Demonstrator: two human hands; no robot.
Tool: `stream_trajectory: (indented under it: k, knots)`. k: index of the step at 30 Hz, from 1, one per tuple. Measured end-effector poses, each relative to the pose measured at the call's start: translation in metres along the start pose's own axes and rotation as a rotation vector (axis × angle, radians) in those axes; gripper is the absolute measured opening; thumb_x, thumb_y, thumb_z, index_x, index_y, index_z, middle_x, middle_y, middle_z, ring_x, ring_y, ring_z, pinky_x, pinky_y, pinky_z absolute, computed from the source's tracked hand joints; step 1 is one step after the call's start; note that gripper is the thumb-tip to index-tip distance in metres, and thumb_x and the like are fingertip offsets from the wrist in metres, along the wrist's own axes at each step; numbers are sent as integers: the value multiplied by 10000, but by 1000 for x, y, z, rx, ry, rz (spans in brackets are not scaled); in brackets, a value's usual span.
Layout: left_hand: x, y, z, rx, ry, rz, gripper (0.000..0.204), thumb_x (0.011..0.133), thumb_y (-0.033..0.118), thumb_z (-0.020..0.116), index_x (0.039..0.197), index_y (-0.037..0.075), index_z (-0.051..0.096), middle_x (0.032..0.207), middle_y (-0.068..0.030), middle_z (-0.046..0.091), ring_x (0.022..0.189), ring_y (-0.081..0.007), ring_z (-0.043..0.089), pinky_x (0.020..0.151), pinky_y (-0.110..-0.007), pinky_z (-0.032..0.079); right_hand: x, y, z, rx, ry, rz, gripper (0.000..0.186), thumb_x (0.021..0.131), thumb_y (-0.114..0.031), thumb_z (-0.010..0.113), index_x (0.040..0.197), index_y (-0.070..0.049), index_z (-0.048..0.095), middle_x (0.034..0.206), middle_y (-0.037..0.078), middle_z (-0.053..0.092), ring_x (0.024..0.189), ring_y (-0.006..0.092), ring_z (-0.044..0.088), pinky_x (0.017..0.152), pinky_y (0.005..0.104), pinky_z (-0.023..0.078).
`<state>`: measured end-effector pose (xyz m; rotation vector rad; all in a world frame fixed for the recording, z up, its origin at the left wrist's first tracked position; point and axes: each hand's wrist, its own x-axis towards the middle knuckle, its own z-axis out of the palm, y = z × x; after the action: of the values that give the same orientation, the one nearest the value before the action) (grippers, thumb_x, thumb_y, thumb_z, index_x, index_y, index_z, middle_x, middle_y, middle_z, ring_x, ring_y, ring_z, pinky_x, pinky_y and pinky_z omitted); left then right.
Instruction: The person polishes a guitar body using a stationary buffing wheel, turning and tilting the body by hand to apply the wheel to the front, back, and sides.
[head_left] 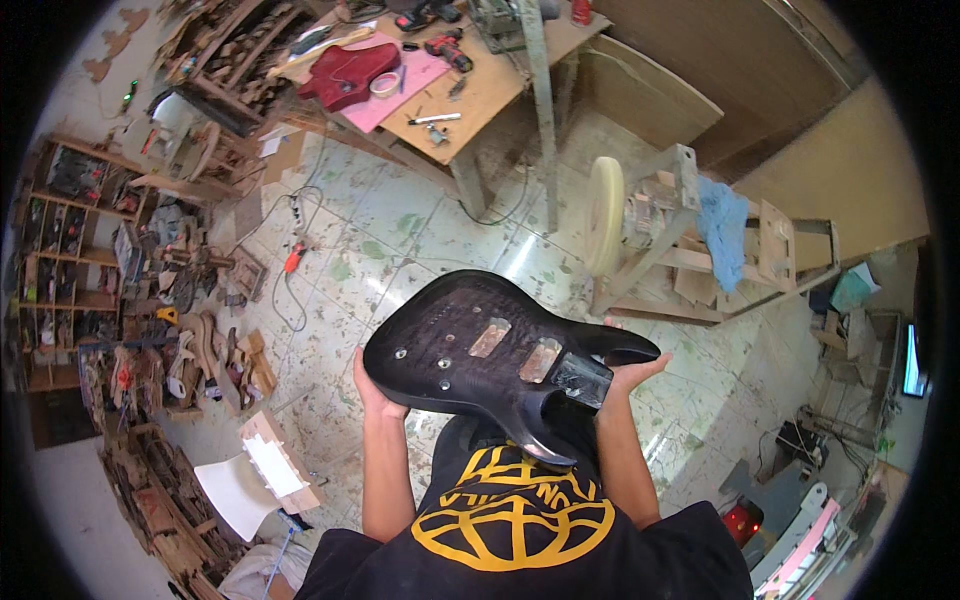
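Note:
A black electric guitar body (450, 330) lies face up across both my hands, held out in front of my chest. Two rectangular pickup cavities, an open neck pocket and several small round holes show in its dark, wood-grained top. My left hand (376, 390) grips the rounded lower end, with its fingers hidden underneath. At the other end, by the horns and neck pocket, my right hand (640, 374) supports the body from below; its thumb side shows near the horn tip, and most of its fingers are hidden.
Ahead stands a workbench (500, 110) bearing a red guitar body (350, 76), a tape roll (385, 83) and a cordless drill (449, 48). A buffing wheel (604, 216) on a stand is at right. Cluttered shelves (75, 255) line the left; an orange-ended cord (294, 258) lies on the tiles.

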<state>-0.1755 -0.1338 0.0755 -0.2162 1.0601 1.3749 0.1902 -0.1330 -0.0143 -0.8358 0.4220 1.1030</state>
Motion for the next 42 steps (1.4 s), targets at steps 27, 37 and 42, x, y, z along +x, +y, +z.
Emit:
stream_trajectory:
  k: [27,37,42]
  knots:
    - [133,-294,140,186,89,-704,828,923,673,115,1402,60,401,1454,-166,393,1337,-384,350,1113,-564,218,47,-192,0,-33,615,-634,799,844,-729,203,774,-5,533,787,156,575,779,297,561,786,446,479]
    - [152,-336,162,191,244,-639,839,897,712,144,1362,81,444,1402,-176,440,1298,-407,384,1055,-655,223,71,-207,-6,-28,648,-678,811,826,-755,251,839,3,539,812,159,577,792,298,559,795,449,477]
    - [184,-343,142,119,253,-649,770,931,658,210,1390,70,399,1411,-156,435,1272,-353,445,1055,-595,297,89,-198,4,-15,635,-682,789,842,-735,246,827,1,530,799,154,569,782,290,556,777,440,477]
